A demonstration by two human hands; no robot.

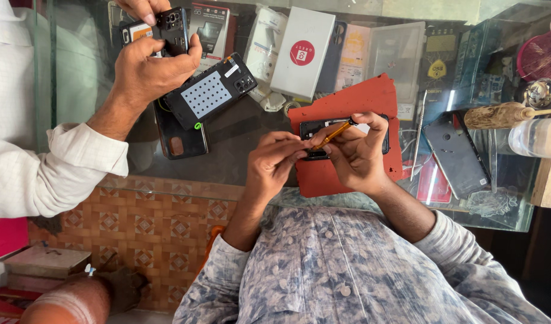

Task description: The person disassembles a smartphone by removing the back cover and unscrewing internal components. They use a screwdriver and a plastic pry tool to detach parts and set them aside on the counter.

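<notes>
Left hand (274,157) was curled w/ fingertips pinched on the near edge of a small black opened phone (316,128), which lay on a red rubbery work mat (347,102) atop the glass counter (239,150). Right hand (354,150) gripped a thin yellow-handled screwdriver (333,134), tip pointing toward the phone's top; the tip itself was too small to make out. Both hands covered most of the phone, so its inside couldn't be read. At upper left a co-worker's hand (144,71), white sleeve, held another black phone (167,27), partly cut off by the frame edge.
</notes>
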